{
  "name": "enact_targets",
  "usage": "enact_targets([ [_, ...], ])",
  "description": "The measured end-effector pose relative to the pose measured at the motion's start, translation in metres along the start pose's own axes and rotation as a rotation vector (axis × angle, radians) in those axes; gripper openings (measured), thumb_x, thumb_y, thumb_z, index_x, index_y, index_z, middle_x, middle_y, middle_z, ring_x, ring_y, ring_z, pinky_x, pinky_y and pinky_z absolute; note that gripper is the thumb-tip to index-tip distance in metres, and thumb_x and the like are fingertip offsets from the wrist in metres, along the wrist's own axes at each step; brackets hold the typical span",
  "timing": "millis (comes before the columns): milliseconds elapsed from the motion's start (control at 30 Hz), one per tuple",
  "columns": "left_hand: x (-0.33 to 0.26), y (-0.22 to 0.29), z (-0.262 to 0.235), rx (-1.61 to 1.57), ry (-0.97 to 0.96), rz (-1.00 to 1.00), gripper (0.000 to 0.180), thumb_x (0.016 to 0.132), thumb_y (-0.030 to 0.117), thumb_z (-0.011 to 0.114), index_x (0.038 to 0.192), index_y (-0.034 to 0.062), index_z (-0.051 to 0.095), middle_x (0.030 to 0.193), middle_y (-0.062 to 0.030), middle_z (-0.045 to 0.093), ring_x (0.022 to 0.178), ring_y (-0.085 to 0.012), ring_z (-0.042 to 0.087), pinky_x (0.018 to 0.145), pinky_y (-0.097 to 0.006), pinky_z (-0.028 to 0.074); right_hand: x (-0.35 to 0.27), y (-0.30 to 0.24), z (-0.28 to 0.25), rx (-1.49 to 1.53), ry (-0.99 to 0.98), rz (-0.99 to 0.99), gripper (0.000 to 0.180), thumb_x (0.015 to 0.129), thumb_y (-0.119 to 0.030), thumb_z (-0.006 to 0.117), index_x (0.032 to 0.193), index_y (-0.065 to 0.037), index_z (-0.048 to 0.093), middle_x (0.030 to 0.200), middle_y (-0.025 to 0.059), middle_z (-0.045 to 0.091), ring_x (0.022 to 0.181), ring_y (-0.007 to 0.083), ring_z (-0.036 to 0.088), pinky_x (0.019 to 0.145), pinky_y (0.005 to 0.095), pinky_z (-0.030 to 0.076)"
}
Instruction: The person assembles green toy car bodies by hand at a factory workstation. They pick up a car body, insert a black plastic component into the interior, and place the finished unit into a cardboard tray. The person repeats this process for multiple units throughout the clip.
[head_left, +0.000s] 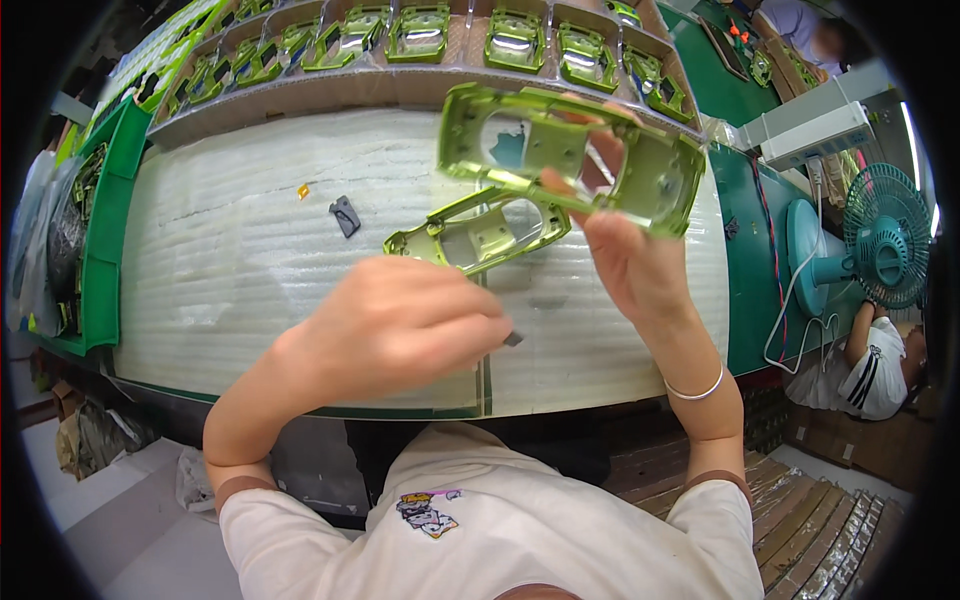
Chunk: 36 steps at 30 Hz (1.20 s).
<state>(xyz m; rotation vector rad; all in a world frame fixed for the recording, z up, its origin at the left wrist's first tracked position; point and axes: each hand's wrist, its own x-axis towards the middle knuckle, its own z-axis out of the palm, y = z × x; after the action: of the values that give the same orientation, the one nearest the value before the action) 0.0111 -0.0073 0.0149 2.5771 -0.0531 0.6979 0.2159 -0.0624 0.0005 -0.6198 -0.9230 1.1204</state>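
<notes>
My right hand [628, 250] grips a translucent green plastic toy car body shell [640, 185], raised over the table and slightly blurred, its hollow inside showing. Beneath its left end, a second green car body shell [455, 243] lies on the foam-covered table, partly hidden behind my left hand [400, 318]. That hand is closed, the fingers pinched together and pointing right. At its fingertips a small dark grey piece [513, 339] sticks out. A dark grey plastic part [345, 216] and a tiny orange bit [304, 191] lie farther left on the foam.
Along the back stands a divided cardboard box [300, 98] with several green shells. A green crate [103, 240] with bagged parts is at the left edge. To the right are a teal fan [885, 245], cables and a white bar-shaped fixture [818, 136]. Other people sit farther off.
</notes>
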Motion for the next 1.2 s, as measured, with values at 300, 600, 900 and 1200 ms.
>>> enact_targets([
  [300,0.01,0.001,-0.002,0.331,0.419,0.183,0.034,0.048,0.006,0.057,0.079,-0.0054,0.062,0.079,-0.012,0.062,0.063,-0.0193,0.061,0.051,-0.026,0.049,0.001,0.013,0.004,-0.368,-0.51,-0.452,0.064,0.06,-0.004,0.079,0.114,0.0,0.045,0.118,0.0255,0.05,0.113,0.034,0.049,0.095,0.0441,0.04],
  [600,0.007,-0.002,0.0,0.295,0.362,0.189,0.033,0.046,0.006,0.057,0.077,-0.0044,0.063,0.081,-0.0118,0.062,0.064,-0.0191,0.06,0.053,-0.026,0.049,0.0,0.012,0.004,-0.411,-0.529,-0.415,0.066,0.058,-0.008,0.08,0.114,-0.001,0.047,0.117,0.0221,0.053,0.11,0.0317,0.052,0.095,0.0429,0.041],
  [900,0.009,-0.009,-0.005,0.476,0.545,0.119,0.022,0.053,-0.002,0.064,0.074,-0.0052,0.057,0.083,-0.0159,0.063,0.063,-0.0234,0.06,0.051,-0.027,0.049,-0.02,0.003,0.016,-0.392,-0.095,0.16,0.072,0.053,-0.018,0.086,0.11,-0.001,0.046,0.103,0.0079,0.055,0.097,0.0186,0.057,0.079,0.0308,0.051],
  [1200,0.011,-0.009,-0.001,0.353,0.467,-0.066,0.02,0.061,-0.006,0.071,0.079,-0.001,0.063,0.082,-0.0114,0.064,0.069,-0.0218,0.061,0.057,-0.027,0.049,-0.024,0.001,0.028,-0.413,0.018,0.286,0.063,0.059,-0.021,0.083,0.107,-0.002,0.048,0.097,0.0048,0.057,0.089,0.0112,0.055,0.077,0.026,0.045],
])
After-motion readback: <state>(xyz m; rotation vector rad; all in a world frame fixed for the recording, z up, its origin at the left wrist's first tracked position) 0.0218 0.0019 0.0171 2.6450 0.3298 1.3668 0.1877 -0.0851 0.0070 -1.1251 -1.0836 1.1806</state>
